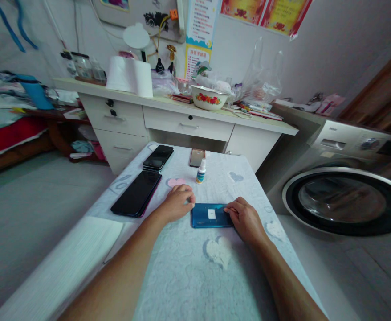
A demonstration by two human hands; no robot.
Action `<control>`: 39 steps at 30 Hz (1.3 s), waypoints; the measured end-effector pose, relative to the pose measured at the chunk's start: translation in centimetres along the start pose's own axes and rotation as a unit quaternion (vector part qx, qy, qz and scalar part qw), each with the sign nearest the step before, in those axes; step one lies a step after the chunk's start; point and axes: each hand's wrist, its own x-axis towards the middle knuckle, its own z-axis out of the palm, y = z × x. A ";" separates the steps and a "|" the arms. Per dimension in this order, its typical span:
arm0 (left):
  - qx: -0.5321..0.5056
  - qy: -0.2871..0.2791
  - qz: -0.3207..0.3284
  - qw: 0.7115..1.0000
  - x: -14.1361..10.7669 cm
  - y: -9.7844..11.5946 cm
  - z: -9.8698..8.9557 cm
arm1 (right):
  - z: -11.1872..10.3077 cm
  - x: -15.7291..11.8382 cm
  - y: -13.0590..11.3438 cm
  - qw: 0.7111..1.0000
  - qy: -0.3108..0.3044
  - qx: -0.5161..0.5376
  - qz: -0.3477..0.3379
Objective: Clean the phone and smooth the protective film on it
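Note:
A blue phone (202, 218) with a small white label (212, 214) on its back lies face down on the patterned cloth (182, 276). At its right end my right hand (245, 219) is closed, the fingertips on the phone's back and edge. My left hand (177, 204) is curled in a pinch by the far left corner; whatever is between its fingertips is too small to make out. Just beyond the phone stands a small white-capped spray bottle (201, 171) with a blue and yellow label.
Dark phones lie in a near stack (137, 194) and a far stack (158, 157) on the left. Another phone (197, 157) rests at the far edge. Behind stand a white desk (187, 120) with a flowered bowl (209, 98), and at right a washing machine (336, 138).

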 end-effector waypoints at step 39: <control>0.000 -0.003 0.000 1.000 0.0 0.1 0.0 | 0.1 0.1 -0.2 0.999 -0.008 0.020 -0.035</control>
